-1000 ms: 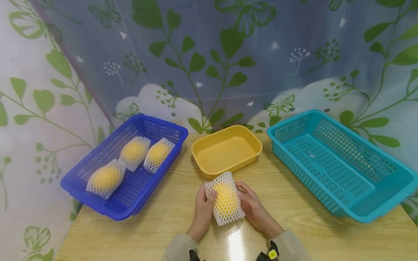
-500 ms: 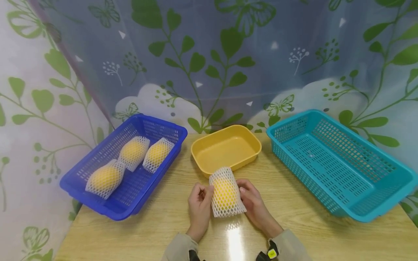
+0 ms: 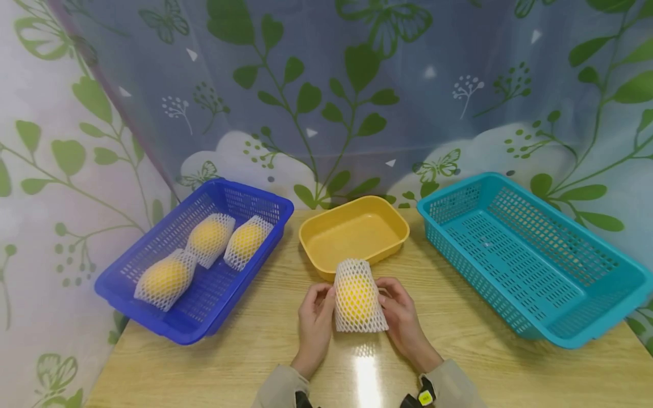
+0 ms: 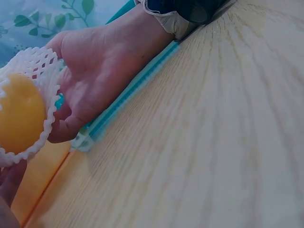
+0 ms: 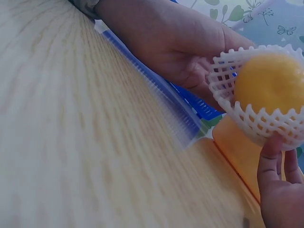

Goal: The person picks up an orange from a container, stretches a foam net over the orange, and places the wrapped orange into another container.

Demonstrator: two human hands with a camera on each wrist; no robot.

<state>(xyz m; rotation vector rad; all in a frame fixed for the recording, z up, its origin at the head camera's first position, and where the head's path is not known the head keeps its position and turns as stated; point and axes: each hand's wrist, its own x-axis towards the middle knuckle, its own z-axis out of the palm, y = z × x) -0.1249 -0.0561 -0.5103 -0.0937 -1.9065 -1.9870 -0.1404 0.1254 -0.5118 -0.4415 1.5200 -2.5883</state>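
Note:
Above the table, both hands hold a yellow oval fruit [image 3: 355, 300] wrapped in a white foam net sleeve [image 3: 361, 327]. My left hand [image 3: 313, 326] pinches the net's left side between thumb and fingers. From the right, my right hand [image 3: 403, 323] grips the other side. The sleeve's near end gapes, and the fruit's bare end [image 5: 270, 83] shows inside it in the right wrist view. The left wrist view has the same fruit [image 4: 21, 111] at its left edge, with the right hand [image 4: 97, 66] beside it. Some fingertips are hidden behind the net.
A blue basket [image 3: 240, 289] at left contains three net-wrapped yellow fruits [image 3: 165, 280]. Just beyond the hands stands a yellow tub [image 3: 352, 235] with nothing in it. On the right is a teal basket [image 3: 510, 266] without contents. A printed curtain [image 3: 326, 113] hangs behind the wooden table [image 3: 245, 351].
The wrapped fruit has turned more upright and moved slightly up and right. My left fingers have shifted from over the fruit's front to the net's edge. Baskets and tub stay put.

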